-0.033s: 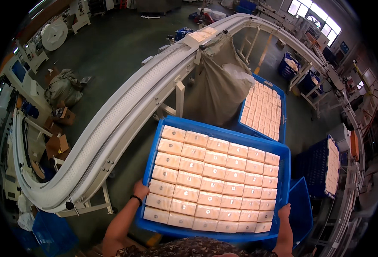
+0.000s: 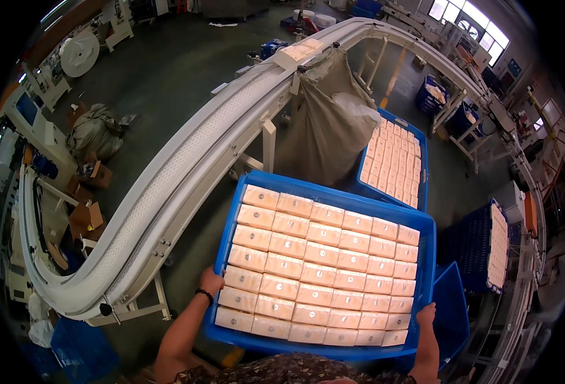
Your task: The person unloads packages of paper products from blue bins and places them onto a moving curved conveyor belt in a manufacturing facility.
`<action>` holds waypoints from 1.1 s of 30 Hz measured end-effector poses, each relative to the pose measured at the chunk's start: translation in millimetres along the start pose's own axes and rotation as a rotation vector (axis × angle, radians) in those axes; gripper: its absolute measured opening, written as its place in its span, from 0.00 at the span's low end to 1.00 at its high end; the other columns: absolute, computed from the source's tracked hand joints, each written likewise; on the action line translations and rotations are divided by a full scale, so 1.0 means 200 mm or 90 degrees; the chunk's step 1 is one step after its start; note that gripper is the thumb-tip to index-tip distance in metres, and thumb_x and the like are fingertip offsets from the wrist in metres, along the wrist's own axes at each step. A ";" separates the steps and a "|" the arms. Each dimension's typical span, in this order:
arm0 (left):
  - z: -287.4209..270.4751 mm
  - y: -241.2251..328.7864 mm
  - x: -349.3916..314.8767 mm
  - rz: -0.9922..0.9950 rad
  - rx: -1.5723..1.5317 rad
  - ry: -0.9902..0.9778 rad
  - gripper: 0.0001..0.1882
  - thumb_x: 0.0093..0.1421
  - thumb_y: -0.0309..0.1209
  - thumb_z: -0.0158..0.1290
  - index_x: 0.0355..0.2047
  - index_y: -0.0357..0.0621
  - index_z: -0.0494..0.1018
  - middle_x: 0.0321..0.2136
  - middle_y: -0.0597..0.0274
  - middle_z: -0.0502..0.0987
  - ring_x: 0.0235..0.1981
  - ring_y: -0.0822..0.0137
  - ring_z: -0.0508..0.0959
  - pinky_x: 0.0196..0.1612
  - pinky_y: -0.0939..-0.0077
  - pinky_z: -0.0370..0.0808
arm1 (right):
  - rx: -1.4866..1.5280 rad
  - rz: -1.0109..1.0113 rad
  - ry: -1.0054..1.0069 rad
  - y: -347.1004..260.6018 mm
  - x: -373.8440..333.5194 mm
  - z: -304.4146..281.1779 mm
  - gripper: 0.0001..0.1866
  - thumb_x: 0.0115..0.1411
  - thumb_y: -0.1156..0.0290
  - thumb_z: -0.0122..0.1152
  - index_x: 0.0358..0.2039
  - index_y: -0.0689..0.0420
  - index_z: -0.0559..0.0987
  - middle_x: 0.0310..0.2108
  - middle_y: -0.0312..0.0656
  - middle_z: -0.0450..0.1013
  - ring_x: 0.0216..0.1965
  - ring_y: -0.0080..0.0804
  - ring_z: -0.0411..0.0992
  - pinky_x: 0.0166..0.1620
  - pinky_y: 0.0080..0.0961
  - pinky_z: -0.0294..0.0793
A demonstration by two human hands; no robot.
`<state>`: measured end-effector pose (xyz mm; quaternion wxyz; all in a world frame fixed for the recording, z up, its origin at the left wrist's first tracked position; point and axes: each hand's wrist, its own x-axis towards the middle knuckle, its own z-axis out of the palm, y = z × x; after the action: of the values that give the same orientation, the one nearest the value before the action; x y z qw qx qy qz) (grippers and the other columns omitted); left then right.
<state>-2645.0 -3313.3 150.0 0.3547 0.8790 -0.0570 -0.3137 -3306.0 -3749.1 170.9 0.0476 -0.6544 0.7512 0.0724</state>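
A blue plastic crate (image 2: 333,194) is in front of me, filled with rows of pale, brick-shaped wrapped packs (image 2: 319,274), each with a small round mark. My left hand (image 2: 211,281), a dark bead bracelet on its wrist, is closed on the crate's left side. Opposite it, my right hand (image 2: 426,313) grips the right side near the front corner. The fingers of both hands are partly hidden by the crate wall. What bears the crate from below cannot be seen.
A white curved conveyor (image 2: 167,173) runs along the left and carries packs (image 2: 298,54) farther up. A cloth sack (image 2: 324,128) hangs beyond the crate. Another filled blue crate (image 2: 424,150) stands behind; an unfilled blue crate (image 2: 452,307) and a dark blue crate (image 2: 471,249) stand right.
The view has shifted very slightly. Both hands keep their hold on the crate.
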 end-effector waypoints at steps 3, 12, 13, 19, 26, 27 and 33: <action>-0.11 0.28 0.06 0.001 0.057 -0.013 0.24 0.35 0.12 0.55 0.37 0.40 0.78 0.31 0.48 0.82 0.31 0.50 0.82 0.31 0.57 0.77 | 0.021 0.029 -0.013 -0.05 -0.10 -0.02 0.26 0.53 0.80 0.63 0.51 0.66 0.66 0.50 0.63 0.71 0.51 0.65 0.73 0.54 0.49 0.75; -0.25 0.60 0.22 0.650 0.430 0.283 0.28 0.49 0.23 0.58 0.54 0.45 0.72 0.49 0.54 0.72 0.49 0.50 0.71 0.51 0.54 0.69 | 0.032 0.114 -0.047 -0.17 -0.50 -0.04 0.31 0.51 0.75 0.65 0.55 0.66 0.64 0.52 0.65 0.69 0.52 0.66 0.72 0.56 0.47 0.75; -0.28 0.62 0.27 0.742 0.469 0.248 0.27 0.50 0.23 0.57 0.54 0.44 0.72 0.48 0.54 0.72 0.48 0.52 0.72 0.51 0.54 0.69 | 0.026 0.128 -0.037 -0.20 -0.57 -0.02 0.33 0.50 0.73 0.68 0.55 0.66 0.64 0.52 0.65 0.69 0.53 0.64 0.72 0.56 0.46 0.75; -0.40 0.71 0.54 0.879 0.578 0.117 0.14 0.55 0.25 0.55 0.43 0.43 0.74 0.45 0.56 0.74 0.46 0.55 0.72 0.50 0.55 0.70 | 0.052 0.252 -0.081 -0.28 -1.00 -0.06 0.36 0.48 0.70 0.71 0.55 0.67 0.65 0.53 0.64 0.69 0.53 0.61 0.72 0.56 0.44 0.76; -0.03 1.04 0.61 0.901 0.368 -0.033 0.16 0.54 0.20 0.54 0.44 0.40 0.76 0.44 0.53 0.77 0.47 0.52 0.75 0.49 0.57 0.72 | 0.038 0.339 -0.085 -0.27 -1.39 0.00 0.33 0.51 0.68 0.69 0.54 0.68 0.66 0.55 0.62 0.66 0.55 0.60 0.70 0.57 0.45 0.74; 0.06 1.19 0.61 0.858 0.321 -0.077 0.18 0.54 0.17 0.53 0.46 0.36 0.76 0.48 0.49 0.76 0.49 0.49 0.75 0.52 0.56 0.73 | 0.048 0.362 -0.126 -0.29 -1.35 -0.02 0.37 0.53 0.66 0.71 0.58 0.67 0.64 0.57 0.57 0.66 0.59 0.58 0.67 0.61 0.48 0.70; 0.34 1.60 0.92 0.819 0.615 -0.088 0.20 0.55 0.17 0.52 0.50 0.34 0.72 0.47 0.46 0.75 0.52 0.47 0.73 0.58 0.58 0.70 | 0.133 -0.225 0.194 -0.82 -0.82 -0.33 0.30 0.53 0.77 0.67 0.58 0.61 0.72 0.52 0.53 0.70 0.56 0.55 0.67 0.58 0.43 0.70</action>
<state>-2499.2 -3651.0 228.8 0.0422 0.7089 -0.7028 -0.0427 -3119.1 -3622.5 255.2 0.0132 -0.7705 0.6269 -0.1146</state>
